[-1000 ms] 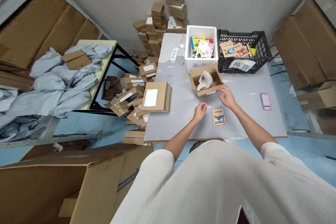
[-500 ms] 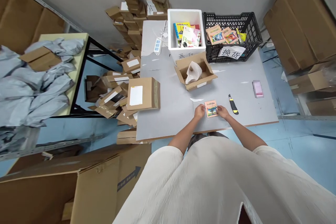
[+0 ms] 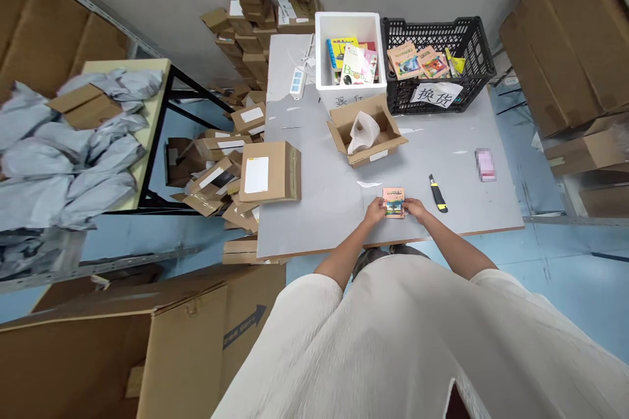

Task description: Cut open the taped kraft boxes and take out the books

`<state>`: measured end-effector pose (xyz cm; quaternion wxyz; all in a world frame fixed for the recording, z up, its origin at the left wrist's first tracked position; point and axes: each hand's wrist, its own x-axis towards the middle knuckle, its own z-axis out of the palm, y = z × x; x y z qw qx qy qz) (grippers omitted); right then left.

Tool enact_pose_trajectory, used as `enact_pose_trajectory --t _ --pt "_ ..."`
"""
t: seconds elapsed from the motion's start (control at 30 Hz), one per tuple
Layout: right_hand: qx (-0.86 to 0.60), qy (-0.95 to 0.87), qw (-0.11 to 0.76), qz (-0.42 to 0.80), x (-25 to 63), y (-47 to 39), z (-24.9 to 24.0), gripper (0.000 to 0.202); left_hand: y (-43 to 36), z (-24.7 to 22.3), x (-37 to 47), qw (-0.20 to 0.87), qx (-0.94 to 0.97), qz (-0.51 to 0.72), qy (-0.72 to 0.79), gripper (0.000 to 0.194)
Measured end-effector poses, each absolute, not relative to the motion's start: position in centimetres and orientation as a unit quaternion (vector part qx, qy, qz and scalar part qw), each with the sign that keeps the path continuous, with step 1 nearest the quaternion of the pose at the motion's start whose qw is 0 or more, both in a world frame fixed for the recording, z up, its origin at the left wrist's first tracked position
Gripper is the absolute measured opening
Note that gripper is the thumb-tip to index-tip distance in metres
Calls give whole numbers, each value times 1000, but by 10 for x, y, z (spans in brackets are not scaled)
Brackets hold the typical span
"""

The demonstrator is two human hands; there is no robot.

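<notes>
Near the front edge of the grey table [image 3: 324, 222], a small pink-orange book [image 3: 394, 202] with a tree picture on its cover is held between both hands. My left hand [image 3: 376, 210] is closed on its left side, and my right hand [image 3: 413, 207] grips the lower right side. To the right lies a black and yellow utility knife [image 3: 438, 194]. Beyond the book stands an open cardboard box [image 3: 366, 158] with white foam wrap [image 3: 363, 133] inside.
At the back are a white bin [image 3: 350, 92] of books and a black crate [image 3: 472, 93] holding more books. A closed carton [image 3: 278, 171] sits at the table's left, a power strip [image 3: 297, 82] behind it. A pink item [image 3: 485, 165] lies at right.
The book has turned slightly and now sits straighter between my hands. The whole view has shifted a little; the other things stay where they were on the table.
</notes>
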<state>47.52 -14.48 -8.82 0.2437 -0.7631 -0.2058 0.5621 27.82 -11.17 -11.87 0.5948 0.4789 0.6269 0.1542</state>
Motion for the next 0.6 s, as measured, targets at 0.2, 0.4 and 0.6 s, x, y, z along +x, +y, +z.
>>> enact_pose_trajectory --t 0.2,0.4,0.6 --pt "-741 -180 268 589 463 -142 -65 14 -117 -102 274 612 499 159 592 33" --pt "-627 -188 281 702 445 -138 -46 21 -117 -81 254 523 589 122 604 31" --pt "-701 -210 237 639 439 -132 -47 7 -105 -85 223 498 562 169 638 21"
